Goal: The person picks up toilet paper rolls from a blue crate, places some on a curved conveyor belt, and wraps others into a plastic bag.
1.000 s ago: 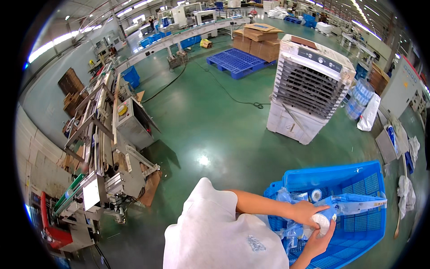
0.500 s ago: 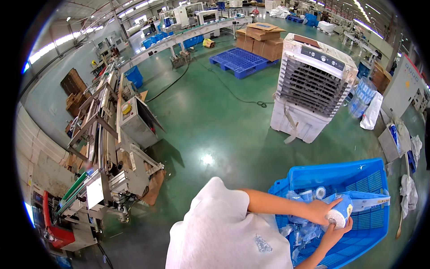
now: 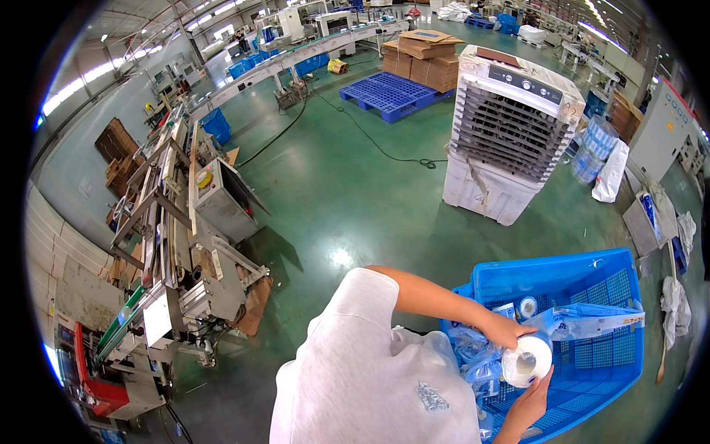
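Note:
Over a blue plastic basket (image 3: 510, 272), a white paper roll (image 3: 529, 377) shows its round end and hollow core. My left hand (image 3: 506, 330) grips its upper edge, where blue printed plastic film bunches around it. From below, my right hand (image 3: 534, 401) is closed on the roll's lower side. A strip of clear and blue film (image 3: 592, 318) stretches from the roll to the basket's right rim. Smaller wrapped rolls and crumpled film (image 3: 473, 348) lie in the basket's left part, along with a small roll (image 3: 527, 306) showing its core.
A white air cooler (image 3: 510, 133) stands on the green floor beyond the basket. A long machine line (image 3: 166, 222) runs along the left. Farther off are a blue pallet (image 3: 392, 95) and stacked cardboard boxes (image 3: 421, 55). At the right stands a grey cabinet (image 3: 658, 126).
The roll has turned so its round end and core face up toward me. Both hands have shifted left with it, and the film strip now shows more fully.

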`<state>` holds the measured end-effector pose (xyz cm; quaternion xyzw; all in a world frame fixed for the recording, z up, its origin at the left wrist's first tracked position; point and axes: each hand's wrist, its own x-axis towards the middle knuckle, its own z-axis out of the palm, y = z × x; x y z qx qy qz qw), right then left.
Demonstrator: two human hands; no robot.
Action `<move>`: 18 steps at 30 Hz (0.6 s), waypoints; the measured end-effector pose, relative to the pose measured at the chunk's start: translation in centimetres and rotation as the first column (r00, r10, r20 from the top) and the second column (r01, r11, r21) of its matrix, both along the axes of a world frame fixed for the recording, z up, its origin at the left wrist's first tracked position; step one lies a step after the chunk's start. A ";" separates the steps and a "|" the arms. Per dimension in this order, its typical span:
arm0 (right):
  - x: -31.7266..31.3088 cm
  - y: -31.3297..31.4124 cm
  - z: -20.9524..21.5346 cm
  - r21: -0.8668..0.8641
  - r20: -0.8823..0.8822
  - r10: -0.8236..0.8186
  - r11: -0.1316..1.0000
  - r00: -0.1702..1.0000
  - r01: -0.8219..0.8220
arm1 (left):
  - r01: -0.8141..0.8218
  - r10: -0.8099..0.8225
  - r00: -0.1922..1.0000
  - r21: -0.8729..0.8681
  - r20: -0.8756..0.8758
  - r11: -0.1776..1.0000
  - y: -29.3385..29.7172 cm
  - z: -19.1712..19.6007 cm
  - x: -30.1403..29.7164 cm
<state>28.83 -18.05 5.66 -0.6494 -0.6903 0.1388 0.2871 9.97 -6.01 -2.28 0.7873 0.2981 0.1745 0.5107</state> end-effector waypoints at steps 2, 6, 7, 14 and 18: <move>0.6 0.5 -0.5 0.112 0.145 -0.117 0.989 0.983 0.101 | 0.046 -0.029 0.990 -0.123 0.138 0.991 0.0 0.4 0.6; 4.5 1.9 -2.1 0.097 -0.102 -0.089 0.990 0.991 0.099 | 0.167 -0.103 0.978 -0.380 0.183 0.910 0.4 3.0 -0.8; 5.7 2.4 -2.2 0.050 -0.264 -0.143 0.985 0.954 0.162 | 0.176 -0.125 0.980 -0.379 0.156 0.908 0.4 3.2 -1.2; 3.2 3.4 -2.2 0.309 -0.333 -0.173 0.909 0.927 0.281 | 0.246 0.091 0.924 -0.761 0.371 0.600 -1.3 3.5 -2.1; 1.0 3.4 -0.2 0.219 -0.387 -0.017 0.970 0.922 0.109 | 0.162 -0.006 0.951 -0.483 0.308 0.861 -3.2 4.7 -2.0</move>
